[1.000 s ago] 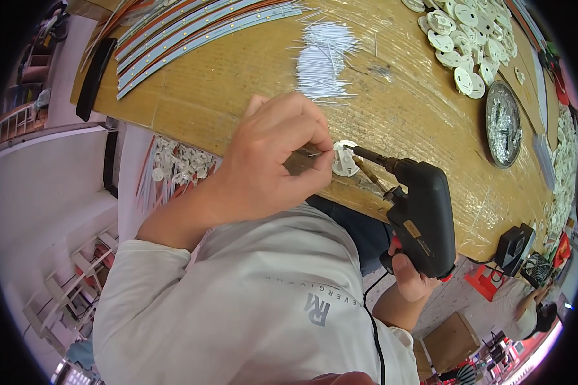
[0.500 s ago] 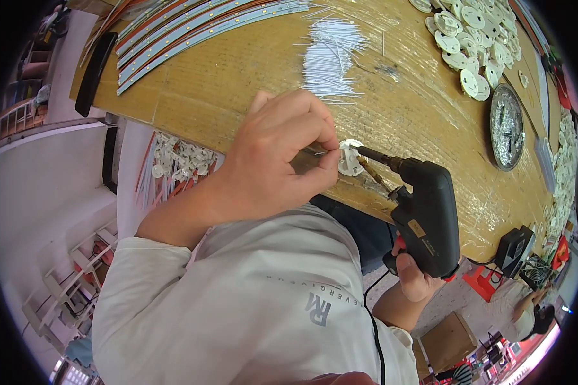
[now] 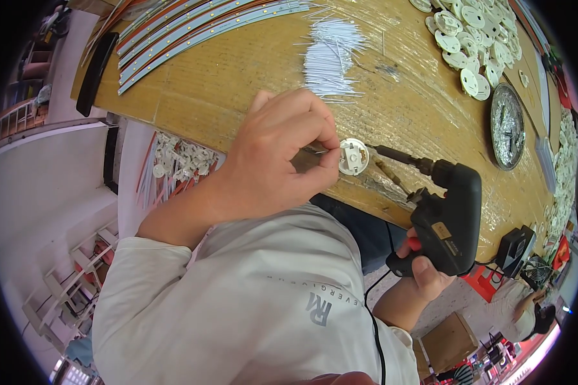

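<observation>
My left hand [image 3: 279,151] pinches a thin wire [image 3: 318,151] between thumb and fingertips, right beside a round white plastic cap [image 3: 353,158]. That cap lies on the table near its front edge, its inner side with small raised parts and a coppery contact facing up. In my right hand [image 3: 427,276] is a black soldering gun [image 3: 448,218] with a red trigger. Its tip points left at the cap and stands a little apart from it; a thin brownish feed tube runs below the tip.
White wires [image 3: 331,61] lie in a pile beyond my left hand. LED strips [image 3: 212,32] lie far left. White caps [image 3: 475,38] are heaped far right, near a round metal dish [image 3: 507,127]. A box of small parts [image 3: 180,160] is left. Another person [image 3: 526,314] is at lower right.
My right hand has drawn the soldering gun back to the right, so its tip has come away from the cap. My left hand stays in place beside the cap.
</observation>
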`<state>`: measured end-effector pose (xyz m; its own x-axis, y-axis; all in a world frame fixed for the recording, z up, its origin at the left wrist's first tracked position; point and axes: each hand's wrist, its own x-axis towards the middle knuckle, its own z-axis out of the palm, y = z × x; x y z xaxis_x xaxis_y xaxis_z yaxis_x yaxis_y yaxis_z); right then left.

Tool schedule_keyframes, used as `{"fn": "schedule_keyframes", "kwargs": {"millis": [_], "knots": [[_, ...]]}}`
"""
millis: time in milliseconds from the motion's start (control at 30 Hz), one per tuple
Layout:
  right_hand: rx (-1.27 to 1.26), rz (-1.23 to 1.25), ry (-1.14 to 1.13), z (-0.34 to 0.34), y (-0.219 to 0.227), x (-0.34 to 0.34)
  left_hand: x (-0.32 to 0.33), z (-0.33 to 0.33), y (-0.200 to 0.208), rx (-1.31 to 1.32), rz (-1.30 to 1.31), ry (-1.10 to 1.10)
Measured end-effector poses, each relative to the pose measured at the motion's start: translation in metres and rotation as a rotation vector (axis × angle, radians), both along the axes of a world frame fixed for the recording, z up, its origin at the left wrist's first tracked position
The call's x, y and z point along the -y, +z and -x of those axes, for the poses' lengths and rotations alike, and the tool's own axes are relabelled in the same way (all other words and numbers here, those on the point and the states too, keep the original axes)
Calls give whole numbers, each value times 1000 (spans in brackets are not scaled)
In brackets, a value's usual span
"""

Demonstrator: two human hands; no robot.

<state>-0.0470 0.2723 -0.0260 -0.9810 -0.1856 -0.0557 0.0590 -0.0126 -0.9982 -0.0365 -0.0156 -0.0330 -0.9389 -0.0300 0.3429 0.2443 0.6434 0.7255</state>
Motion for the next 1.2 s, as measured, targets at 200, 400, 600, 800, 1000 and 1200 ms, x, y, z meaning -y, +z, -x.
{"fn": "schedule_keyframes", "kwargs": {"millis": [200, 400, 600, 800, 1000, 1200], "knots": [[0, 46, 50, 0, -11, -12, 0, 0, 1, 3, 6, 2], [31, 32, 43, -1, -10, -10, 0, 0, 0, 2, 1, 1], [35, 70, -13, -1, -8, -4, 0, 0, 0, -14, 7, -2], [7, 74, -24, 0, 2, 16, 0, 1, 1, -42, 41, -65], [84, 195, 160, 5, 12, 54, 0, -1, 0, -49, 91, -133], [12, 113, 304, 7, -6, 47, 0, -7, 5, -45, 93, -106]]}}
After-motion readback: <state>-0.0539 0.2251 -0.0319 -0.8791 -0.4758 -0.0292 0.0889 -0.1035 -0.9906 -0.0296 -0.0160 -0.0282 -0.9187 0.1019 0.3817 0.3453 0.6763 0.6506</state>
